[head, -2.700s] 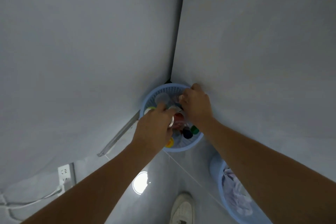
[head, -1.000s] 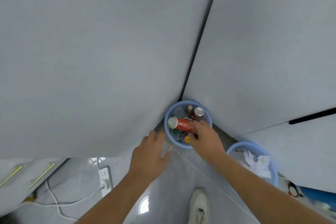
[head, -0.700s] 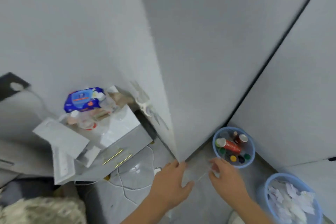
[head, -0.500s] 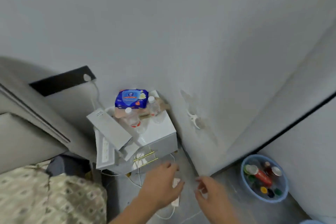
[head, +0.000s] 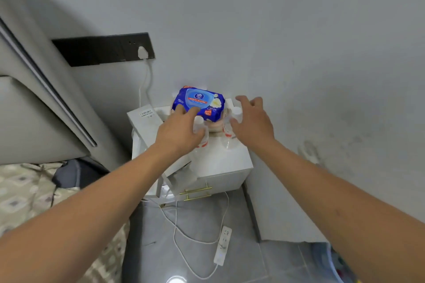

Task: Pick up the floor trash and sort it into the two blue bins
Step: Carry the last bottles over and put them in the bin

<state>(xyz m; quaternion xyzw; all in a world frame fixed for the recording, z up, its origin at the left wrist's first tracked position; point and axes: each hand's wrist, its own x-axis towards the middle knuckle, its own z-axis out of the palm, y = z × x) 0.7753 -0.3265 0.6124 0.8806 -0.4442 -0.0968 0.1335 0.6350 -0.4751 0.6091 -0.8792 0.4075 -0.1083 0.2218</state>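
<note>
Two clear plastic bottles with white caps and red labels stand on a white nightstand. My left hand hovers with spread fingers over the left bottle, thumb beside its neck and fingertips near a blue wet-wipes pack. My right hand is spread beside the right bottle, thumb close to its neck. Neither hand holds anything. Only a sliver of one blue bin shows, at the bottom right edge.
White boxes lean on the nightstand's left side. A power strip and white cables lie on the grey tile floor. A patterned bed fills the left. A grey wall corner juts out on the right.
The view swung left from the two bins in the corner to the nightstand. Both hands left the bin of bottles and rose to the two bottles on the nightstand.
</note>
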